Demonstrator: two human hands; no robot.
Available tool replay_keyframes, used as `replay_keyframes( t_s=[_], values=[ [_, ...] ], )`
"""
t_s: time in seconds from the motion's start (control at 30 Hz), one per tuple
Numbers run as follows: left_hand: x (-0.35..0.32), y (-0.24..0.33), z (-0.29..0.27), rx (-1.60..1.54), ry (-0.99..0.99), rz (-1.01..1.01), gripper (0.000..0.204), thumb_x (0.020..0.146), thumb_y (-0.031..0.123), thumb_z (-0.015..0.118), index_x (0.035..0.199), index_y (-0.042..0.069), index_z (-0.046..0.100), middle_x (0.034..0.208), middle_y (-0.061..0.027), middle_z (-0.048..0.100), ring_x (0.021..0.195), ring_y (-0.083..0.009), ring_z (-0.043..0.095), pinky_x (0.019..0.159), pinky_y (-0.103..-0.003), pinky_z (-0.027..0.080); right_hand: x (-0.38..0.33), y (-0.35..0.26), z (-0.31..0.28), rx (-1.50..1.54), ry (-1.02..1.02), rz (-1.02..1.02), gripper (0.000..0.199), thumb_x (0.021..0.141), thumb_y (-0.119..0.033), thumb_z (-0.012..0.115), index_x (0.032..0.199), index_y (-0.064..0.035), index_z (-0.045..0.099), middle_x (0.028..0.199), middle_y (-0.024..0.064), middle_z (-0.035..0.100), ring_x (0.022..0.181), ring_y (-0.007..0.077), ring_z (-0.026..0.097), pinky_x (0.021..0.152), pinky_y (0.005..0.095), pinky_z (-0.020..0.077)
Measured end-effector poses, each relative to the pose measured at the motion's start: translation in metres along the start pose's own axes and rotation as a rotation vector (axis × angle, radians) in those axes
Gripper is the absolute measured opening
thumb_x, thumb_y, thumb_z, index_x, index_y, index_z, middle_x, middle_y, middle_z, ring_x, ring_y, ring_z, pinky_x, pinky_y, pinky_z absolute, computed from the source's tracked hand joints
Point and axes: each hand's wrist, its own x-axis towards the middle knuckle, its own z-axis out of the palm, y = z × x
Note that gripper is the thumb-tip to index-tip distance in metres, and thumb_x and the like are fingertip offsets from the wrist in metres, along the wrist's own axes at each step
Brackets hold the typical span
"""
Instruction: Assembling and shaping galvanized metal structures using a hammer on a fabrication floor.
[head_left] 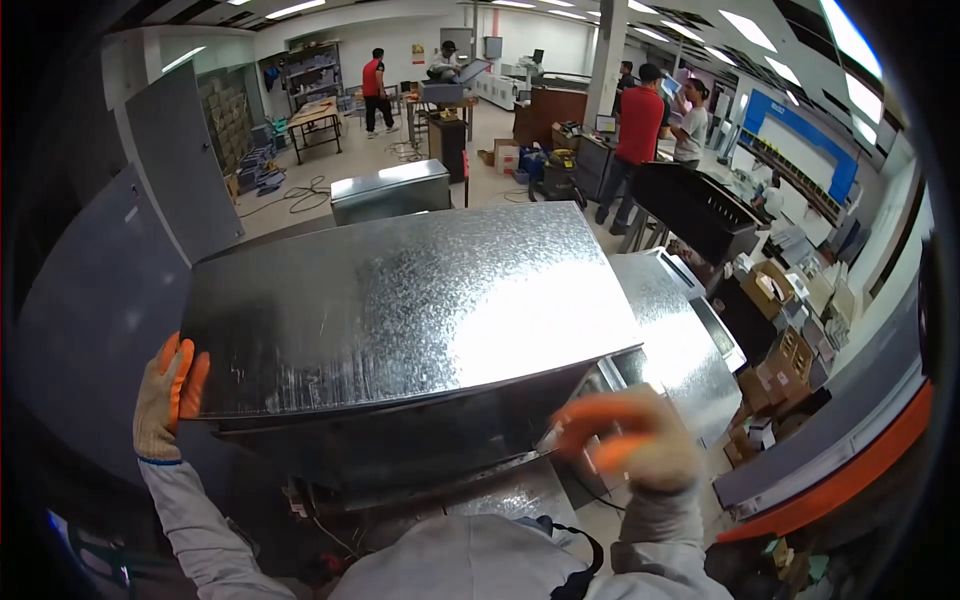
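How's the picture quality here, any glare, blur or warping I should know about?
In the head view, glare whitens the right part of the metal panel; in the head view, the gloved right hand is blurred, the gloved left hand clearer; in the head view, the scene bends toward dark corners.

This looks like a metalworking workshop: a broad galvanized sheet-metal box (pixel 400 310) spreads just right of the left fingers (pixel 182 366), with a smaller metal box (pixel 390 195) beyond it. Well past the fingers stand a worktable (pixel 325 108) and a person in a red top (pixel 640 120), while cartons (pixel 785 375) crowd the floor right of the right fingers (pixel 600 408), under ceiling lights (pixel 747 30).
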Motion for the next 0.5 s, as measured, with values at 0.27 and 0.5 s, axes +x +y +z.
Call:
replay_keyframes(
  t_s=[0.27, 0.5],
  values=[
    [0.03, -0.063, -0.055, 0.77, -0.025, 0.737, 0.055, 0.095, 0.024, 0.072, 0.14, 0.0, 0.051, 0.126, -0.0066, 0.06, 0.119, -0.0145, 0.058, 0.091, -0.027, 0.055, 0.015, 0.121, -0.09, 0.32, 0.535, -0.021, 0.06, 0.104, -0.039, 0.049, 0.149, 0.0009, 0.042, 0.143, 0.0144, 0.054, 0.13, 0.024, 0.053, 0.109, 0.0378, 0.0424],
    [0.016, -0.028, -0.042, 0.125, -0.334, 0.296, 0.061, 0.097, 0.036, 0.067, 0.148, 0.009, 0.046, 0.151, -0.0048, 0.045, 0.139, -0.025, 0.044, 0.101, -0.043, 0.053, 0.048, 0.102, -0.063, 0.366, 0.569, -0.091, 0.058, 0.099, -0.025, 0.056, 0.146, 0.0055, 0.044, 0.138, 0.015, 0.057, 0.124, 0.0209, 0.057, 0.104, 0.0286, 0.0439]
  ],
)
